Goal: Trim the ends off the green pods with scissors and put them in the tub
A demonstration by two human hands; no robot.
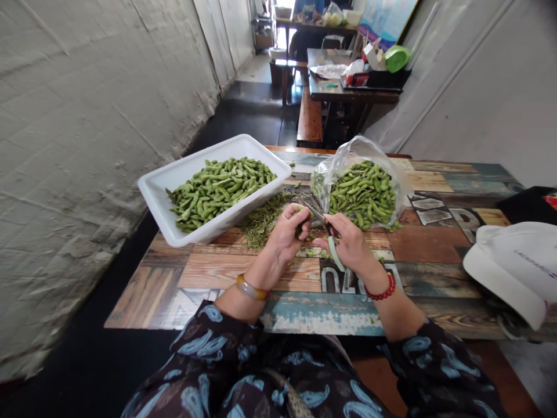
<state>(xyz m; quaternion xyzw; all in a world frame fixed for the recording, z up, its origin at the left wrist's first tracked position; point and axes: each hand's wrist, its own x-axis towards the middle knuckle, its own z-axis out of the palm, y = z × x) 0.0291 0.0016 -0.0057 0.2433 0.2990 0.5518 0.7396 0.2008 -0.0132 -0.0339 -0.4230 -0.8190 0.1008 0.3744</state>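
My left hand (290,231) is closed in a pinch on a green soybean pod (299,208), whose tip shows above the fingers. My right hand (348,241) grips a pair of scissors (333,251) with pale green handles; the blades point up and left, right beside the pod. To the left, a white plastic tub (213,239) holds a heap of green pods (226,186). A clear plastic bag (348,152) lies at the right with more pods (363,191) spilling at its mouth. Behind my left hand lies a pile of trimmed green scraps (263,223).
The patterned wood table (252,270) carries a white cap (517,261) at the right edge, with a black object (526,204) behind it. Farther off are a bench (310,119), a second table (322,87) with a tray of items, and a person (308,8) in blue.
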